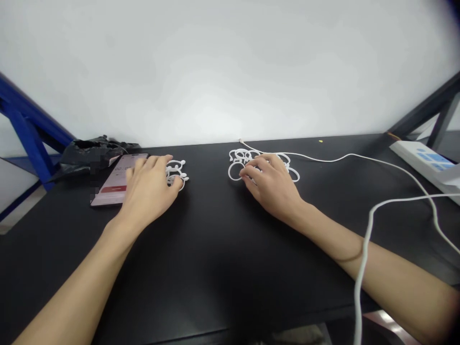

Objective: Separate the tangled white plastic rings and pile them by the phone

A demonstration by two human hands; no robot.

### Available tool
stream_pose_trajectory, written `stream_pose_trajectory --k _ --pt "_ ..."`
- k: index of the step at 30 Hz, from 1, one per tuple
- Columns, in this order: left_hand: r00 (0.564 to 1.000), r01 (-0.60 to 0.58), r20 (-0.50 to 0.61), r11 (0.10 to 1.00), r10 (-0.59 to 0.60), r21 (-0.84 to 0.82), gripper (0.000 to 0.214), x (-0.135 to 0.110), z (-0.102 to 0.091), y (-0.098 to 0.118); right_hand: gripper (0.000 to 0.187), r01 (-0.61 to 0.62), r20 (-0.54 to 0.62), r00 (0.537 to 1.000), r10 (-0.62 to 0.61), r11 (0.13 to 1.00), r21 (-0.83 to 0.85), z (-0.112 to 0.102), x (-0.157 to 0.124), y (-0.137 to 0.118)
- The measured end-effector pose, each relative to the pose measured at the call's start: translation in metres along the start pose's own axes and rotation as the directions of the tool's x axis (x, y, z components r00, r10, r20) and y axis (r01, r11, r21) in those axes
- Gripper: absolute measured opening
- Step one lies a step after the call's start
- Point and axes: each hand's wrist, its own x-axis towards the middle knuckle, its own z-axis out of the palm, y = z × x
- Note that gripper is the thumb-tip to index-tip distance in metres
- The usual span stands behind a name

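Left hand (149, 187), thumb and index apart, at white knobbed loops (176, 169); right hand (271, 183), fingers bunched over white rings (243, 158). Can't tell if either grips. Likely pile-handling step; next move calls for a clean pinch.

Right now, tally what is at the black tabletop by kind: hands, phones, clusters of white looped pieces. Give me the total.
Hands: 2 (left hand, right hand)
Phones: 1 (phone)
White clusters: 2 (left cluster, right cluster; single pieces partly hidden, not counted)
Total: 5
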Motion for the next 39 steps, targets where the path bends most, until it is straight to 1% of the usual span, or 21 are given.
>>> stream_pose_trajectory --k 1,3,6,9,12,16,20,23,25,27,28,30,31,33,36,39 --pt "1.0 0.001 -0.016 1.0 -0.002 -0.025 0.039 0.0 -0.001 0.003 0.017 -0.001 -0.014 1.0 0.001 1.0 0.021 -0.001 0.001 -0.001" --pt "0.999 -0.036 -0.037 0.994 0.032 -0.1 0.037 0.0 -0.006 0.012 0.018 0.014 -0.036 0.999 -0.012 0.997 0.076 -0.004 0.001 -0.004" --pt "0.985 -0.169 -0.019 0.96 0.169 -0.225 0.041 -0.004 -0.014 0.03 0.016 0.078 -0.067 0.996 -0.067 0.981 0.175 -0.008 0.002 -0.009" --pt "0.952 -0.288 0.004 0.903 0.305 -0.319 0.051 -0.01 -0.017 0.046 0.013 0.134 -0.084 0.99 -0.117 0.96 0.246 -0.01 0.001 -0.014" --pt "0.924 -0.355 0.004 0.864 0.381 -0.358 0.053 -0.014 -0.014 0.054 0.012 0.161 -0.107 0.985 -0.135 0.942 0.294 -0.011 -0.001 -0.019" --pt "0.903 -0.413 -0.034 0.84 0.429 -0.353 0.041 -0.015 -0.01 0.056 0.011 0.191 -0.109 0.98 -0.164 0.926 0.326 -0.012 -0.003 -0.022" --pt "0.897 -0.431 -0.058 0.833 0.439 -0.346 0.038 -0.014 -0.01 0.057 0.011 0.216 -0.111 0.976 -0.188 0.913 0.347 -0.014 -0.003 -0.023" --pt "0.907 -0.405 -0.039 0.841 0.42 -0.358 0.04 -0.015 -0.01 0.058 0.01 0.217 -0.121 0.975 -0.185 0.905 0.366 -0.014 -0.004 -0.023" --pt "0.922 -0.368 -0.027 0.853 0.386 -0.369 0.042 -0.017 -0.011 0.058 0.01 0.183 -0.122 0.982 -0.147 0.907 0.38 -0.013 -0.005 -0.023" --pt "0.93 -0.356 -0.052 0.857 0.363 -0.372 0.042 -0.017 -0.012 0.06 0.012 0.117 -0.125 0.99 -0.073 0.908 0.401 -0.013 -0.007 -0.025" --pt "0.927 -0.37 -0.082 0.853 0.367 -0.369 0.038 -0.017 -0.013 0.06 0.014 0.083 -0.125 0.992 -0.034 0.906 0.415 -0.013 -0.008 -0.026" --pt "0.906 -0.423 -0.143 0.839 0.398 -0.343 0.025 -0.016 -0.014 0.061 0.014 0.029 -0.121 0.992 0.026 0.9 0.435 -0.013 -0.009 -0.028" --pt "0.894 -0.447 -0.168 0.834 0.415 -0.322 0.02 -0.016 -0.015 0.061 0.013 0.013 -0.113 0.993 0.041 0.897 0.442 -0.013 -0.01 -0.029" --pt "0.887 -0.46 -0.191 0.839 0.419 -0.292 0.018 -0.014 -0.017 0.061 0.011 -0.001 -0.096 0.994 0.05 0.893 0.449 -0.014 -0.01 -0.031" --pt "0.922 -0.385 -0.17 0.86 0.347 -0.334 0.022 -0.014 -0.018 0.06 0.011 0.019 -0.086 0.996 0.024 0.881 0.473 -0.015 -0.009 -0.031" --pt "0.956 -0.29 -0.077 0.86 0.284 -0.42 0.023 -0.014 -0.018 0.06 0.016 0.086 -0.102 0.994 -0.039 0.855 0.511 -0.017 -0.009 -0.03"
